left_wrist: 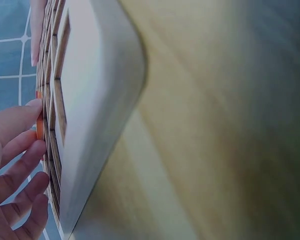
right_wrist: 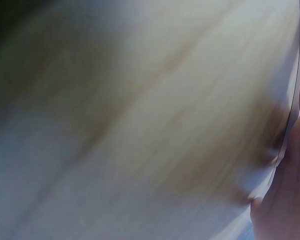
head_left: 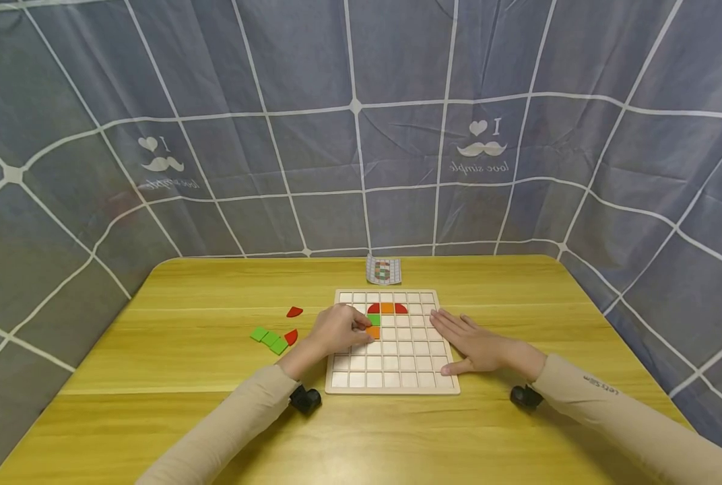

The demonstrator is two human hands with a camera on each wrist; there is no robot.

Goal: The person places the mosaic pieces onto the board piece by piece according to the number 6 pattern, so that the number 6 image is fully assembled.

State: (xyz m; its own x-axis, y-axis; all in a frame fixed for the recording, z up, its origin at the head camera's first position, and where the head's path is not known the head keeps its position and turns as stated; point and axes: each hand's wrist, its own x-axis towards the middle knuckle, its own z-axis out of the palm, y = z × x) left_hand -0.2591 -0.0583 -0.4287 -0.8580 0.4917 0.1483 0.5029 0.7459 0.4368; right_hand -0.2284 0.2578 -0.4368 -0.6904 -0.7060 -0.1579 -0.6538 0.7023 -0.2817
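A wooden grid board [head_left: 402, 381] lies on the table. Thumb and fingertips of my left hand [head_left: 337, 329] pinch an orange square tile [head_left: 374, 333] at the board's left part; the left wrist view shows the tile's orange edge [left_wrist: 39, 128] between them. Just above it sits a green square tile [head_left: 374, 320]. Along an upper row, an orange square [head_left: 388, 308] lies between two red quarter-round tiles, the left one [head_left: 374, 308] and the right one [head_left: 401, 308]. My right hand [head_left: 473, 343] rests on the board's right edge, fingers straight and thumb spread.
Left of the board lie several green square tiles [head_left: 270, 339] touching in a row, with one red quarter-round tile [head_left: 291, 337] beside them and another [head_left: 294, 312] farther back. A small printed pattern card [head_left: 386, 270] lies behind the board. A grey curtain [head_left: 312, 148] surrounds the table.
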